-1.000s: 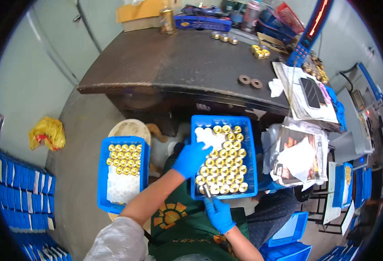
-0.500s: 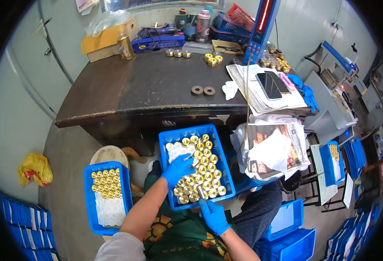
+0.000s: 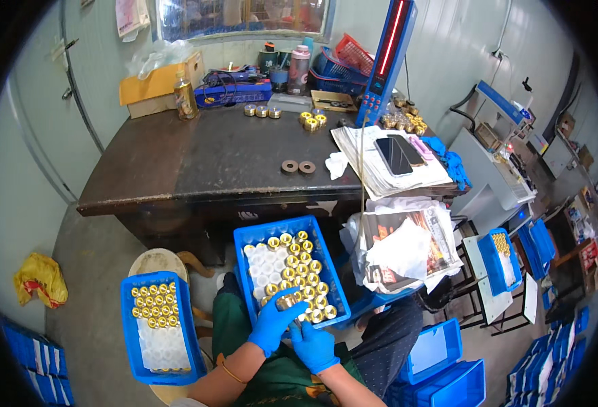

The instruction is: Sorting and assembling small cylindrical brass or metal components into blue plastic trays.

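Both my hands wear blue gloves and meet over the near edge of a blue crate [image 3: 343, 313]. My left hand [image 3: 272, 324] is closed round a metal ring fitting [image 3: 287, 302]. Against it, my right hand [image 3: 314, 348] is closed with its fingertips at the fitting; the slim metal cylinder it grips is mostly hidden between the hands. In the crate, several brass-coloured ring fittings [image 3: 301, 270] stand in rows on the right and near side. The white pocketed liner [image 3: 264, 263] shows bare on the left.
At left, a second blue crate [image 3: 189, 339] with ring fittings rests on a round stool [image 3: 156, 261]. Ahead is a dark desk [image 3: 211, 156] holding two dark rings [image 3: 297, 167], papers, a phone [image 3: 394, 156] and a blue display column [image 3: 384, 64]. Stacked blue crates [image 3: 441, 380] stand at right.
My left hand has drawn back from the middle of the crate toward me, now with a ring fitting. My right hand has moved beside it. The view has shifted, showing more of the wall.
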The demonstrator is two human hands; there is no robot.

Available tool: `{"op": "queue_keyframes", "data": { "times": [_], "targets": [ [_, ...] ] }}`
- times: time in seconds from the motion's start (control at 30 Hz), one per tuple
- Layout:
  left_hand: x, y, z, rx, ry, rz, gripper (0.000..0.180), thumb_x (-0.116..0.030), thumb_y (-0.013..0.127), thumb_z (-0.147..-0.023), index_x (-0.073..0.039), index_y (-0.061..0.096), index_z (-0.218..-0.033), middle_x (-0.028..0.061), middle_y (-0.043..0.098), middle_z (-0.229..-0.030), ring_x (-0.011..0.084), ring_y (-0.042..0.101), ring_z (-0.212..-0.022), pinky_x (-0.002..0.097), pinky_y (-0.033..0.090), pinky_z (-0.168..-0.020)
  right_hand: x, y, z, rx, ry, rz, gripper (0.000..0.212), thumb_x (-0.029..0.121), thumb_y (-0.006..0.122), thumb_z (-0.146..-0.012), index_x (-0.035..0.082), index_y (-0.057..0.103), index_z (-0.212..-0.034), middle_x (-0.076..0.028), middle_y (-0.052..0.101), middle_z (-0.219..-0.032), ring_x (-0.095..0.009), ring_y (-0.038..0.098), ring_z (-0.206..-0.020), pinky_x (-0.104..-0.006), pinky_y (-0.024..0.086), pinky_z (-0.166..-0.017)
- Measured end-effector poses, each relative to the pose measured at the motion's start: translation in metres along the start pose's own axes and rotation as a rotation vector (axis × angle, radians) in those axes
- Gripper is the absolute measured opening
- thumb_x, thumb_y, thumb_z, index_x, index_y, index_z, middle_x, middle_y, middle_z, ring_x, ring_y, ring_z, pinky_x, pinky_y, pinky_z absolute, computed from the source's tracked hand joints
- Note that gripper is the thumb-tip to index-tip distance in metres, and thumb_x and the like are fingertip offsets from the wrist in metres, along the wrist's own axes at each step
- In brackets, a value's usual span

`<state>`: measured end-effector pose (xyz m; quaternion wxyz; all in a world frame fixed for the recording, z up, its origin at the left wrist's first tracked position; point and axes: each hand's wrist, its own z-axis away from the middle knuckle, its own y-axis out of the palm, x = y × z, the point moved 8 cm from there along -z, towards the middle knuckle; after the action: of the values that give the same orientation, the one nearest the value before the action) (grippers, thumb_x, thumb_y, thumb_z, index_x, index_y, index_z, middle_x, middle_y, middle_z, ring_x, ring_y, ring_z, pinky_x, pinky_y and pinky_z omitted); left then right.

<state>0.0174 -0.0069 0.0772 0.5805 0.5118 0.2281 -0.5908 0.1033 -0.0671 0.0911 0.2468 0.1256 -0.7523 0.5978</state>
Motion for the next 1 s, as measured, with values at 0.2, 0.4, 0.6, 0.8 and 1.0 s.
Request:
{"op": "queue_keyframes", "data": {
  "times": [0.2, 0.4, 0.6, 0.8, 1.0],
  "targets": [
    [-0.016, -0.002, 0.011, 0.003, 0.079, 0.037, 0.032, -0.015, 0.059, -0.082, 0.001, 0.051, -0.108, 0.004, 0.056, -0.096, 0.0107, 0.053, -0.085, 0.0241, 0.044, -0.075, 0.005, -0.019, -0.001, -0.076, 0.036, -0.223, 0.024, 0.028, 0.058, -0.08, 0.006, 0.057, -0.069, -0.017, 0.056, -0.055, -0.034, 0.056, -0.048, -0.0405, 0.044, -0.043],
    [0.0, 0.013, 0.015, 0.149, 0.022, 0.382, 0.03, -0.013, 0.049, -0.086, 0.002, 0.046, -0.112, 0.0073, 0.056, -0.097, 0.0149, 0.054, -0.086, 0.0282, 0.044, -0.077, 0.026, -0.03, 0.001, -0.093, 0.006, -0.491, 0.016, 0.019, 0.059, -0.08, 0.003, 0.06, -0.08, -0.019, 0.059, -0.067, -0.033, 0.059, -0.058, -0.0381, 0.046, -0.05],
    [-0.035, 0.027, 0.042, 0.155, 0.507, -0.278, 0.041, -0.004, 0.045, -0.085, 0.003, 0.031, -0.123, 0.0169, 0.051, -0.111, 0.0226, 0.053, -0.099, 0.0338, 0.043, -0.085, 0.021, -0.038, 0.003, -0.133, 0.059, -0.584, 0.018, 0.018, 0.057, -0.081, 0.001, 0.06, -0.087, -0.021, 0.057, -0.064, -0.036, 0.057, -0.056, -0.0397, 0.044, -0.05],
    [-0.032, 0.036, 0.05, 0.082, 0.286, 0.088, 0.042, -0.013, 0.037, -0.09, -0.001, 0.031, -0.129, 0.0125, 0.042, -0.121, 0.0237, 0.044, -0.11, 0.0324, 0.035, -0.094, 0.014, -0.031, 0.008, -0.085, 0.02, -0.587, 0.025, 0.022, 0.055, -0.081, 0.002, 0.057, -0.096, -0.022, 0.057, -0.066, -0.038, 0.057, -0.059, -0.0415, 0.045, -0.051],
    [-0.044, 0.033, 0.053, 0.08, 0.403, 0.097, 0.053, -0.013, 0.04, -0.09, -0.003, 0.016, -0.136, 0.0111, 0.031, -0.13, 0.0175, 0.034, -0.118, 0.0306, 0.029, -0.099, 0.011, -0.022, 0.01, -0.081, 0.056, -0.541, 0.027, 0.024, 0.054, -0.082, 0.002, 0.056, -0.098, -0.023, 0.058, -0.069, -0.039, 0.057, -0.062, -0.0433, 0.046, -0.054]
  ]
}}
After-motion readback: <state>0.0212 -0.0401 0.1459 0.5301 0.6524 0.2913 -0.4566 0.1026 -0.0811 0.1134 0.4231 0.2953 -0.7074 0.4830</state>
